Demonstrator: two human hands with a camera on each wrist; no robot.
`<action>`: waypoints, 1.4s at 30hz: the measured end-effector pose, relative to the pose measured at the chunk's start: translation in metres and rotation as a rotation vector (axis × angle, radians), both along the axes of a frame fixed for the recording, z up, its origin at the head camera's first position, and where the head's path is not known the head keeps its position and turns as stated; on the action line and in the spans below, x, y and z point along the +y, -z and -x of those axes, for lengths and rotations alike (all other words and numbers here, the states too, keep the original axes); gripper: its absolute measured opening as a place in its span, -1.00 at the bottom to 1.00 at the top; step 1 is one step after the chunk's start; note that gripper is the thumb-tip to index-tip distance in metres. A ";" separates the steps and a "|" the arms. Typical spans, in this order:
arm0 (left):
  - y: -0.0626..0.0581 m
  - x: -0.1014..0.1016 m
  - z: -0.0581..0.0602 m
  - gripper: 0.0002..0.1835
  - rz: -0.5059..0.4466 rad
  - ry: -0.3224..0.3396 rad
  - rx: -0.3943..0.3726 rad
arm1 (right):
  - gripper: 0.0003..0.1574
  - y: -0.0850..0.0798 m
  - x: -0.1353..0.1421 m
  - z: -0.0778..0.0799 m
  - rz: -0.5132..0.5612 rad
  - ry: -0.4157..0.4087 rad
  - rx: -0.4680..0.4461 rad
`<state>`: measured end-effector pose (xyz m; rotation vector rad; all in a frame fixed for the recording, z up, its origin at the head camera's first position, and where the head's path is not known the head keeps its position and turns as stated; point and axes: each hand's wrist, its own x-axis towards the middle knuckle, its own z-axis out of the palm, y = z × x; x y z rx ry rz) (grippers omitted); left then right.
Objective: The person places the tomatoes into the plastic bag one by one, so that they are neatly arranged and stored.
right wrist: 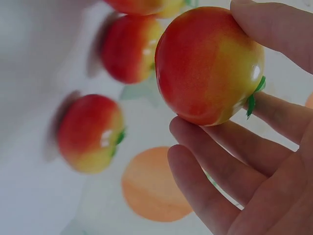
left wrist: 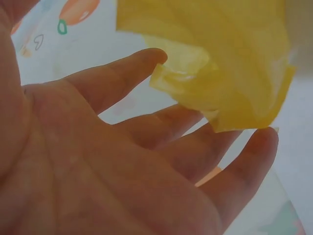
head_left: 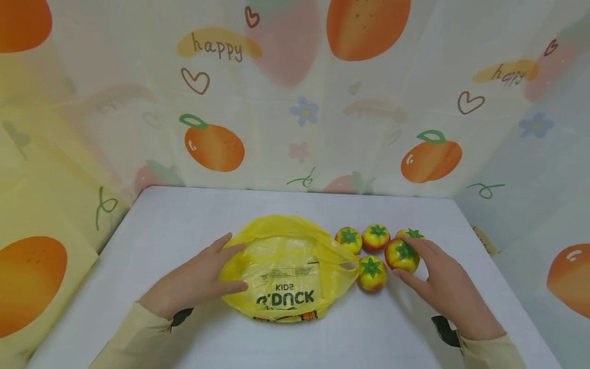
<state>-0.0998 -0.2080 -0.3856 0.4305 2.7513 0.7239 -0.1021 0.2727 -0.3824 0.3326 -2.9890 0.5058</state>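
My right hand (head_left: 442, 279) holds a red-and-yellow tomato (head_left: 396, 260) between thumb and fingers. In the right wrist view this glossy tomato (right wrist: 208, 66) hangs above the others, its green leafy top toward the palm. Several matching tomatoes stand on the table, one of them (head_left: 371, 281) close to the bag's right edge. A yellow plastic bag (head_left: 281, 246) with black lettering lies in the middle, its mouth facing up. My left hand (head_left: 193, 282) is at the bag's left side; in the left wrist view its fingers (left wrist: 117, 83) stretch out loosely against the bag's edge (left wrist: 234, 98).
The white table (head_left: 184, 218) ends at a patterned cloth backdrop (head_left: 276, 113) with printed oranges, hearts and lettering. The same cloth hangs along both sides. A dark band (head_left: 444, 330) shows at the right wrist, near the sleeve.
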 end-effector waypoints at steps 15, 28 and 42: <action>0.009 -0.010 -0.015 -0.16 0.022 -0.043 0.073 | -0.05 -0.028 -0.067 0.020 0.084 -0.145 0.088; 0.012 -0.012 -0.028 -0.04 0.053 -0.052 0.075 | -0.08 -0.026 -0.159 0.035 0.171 -0.328 0.014; 0.010 -0.011 -0.030 0.03 0.079 -0.068 0.079 | -0.11 -0.003 -0.227 0.049 0.147 -0.407 -0.119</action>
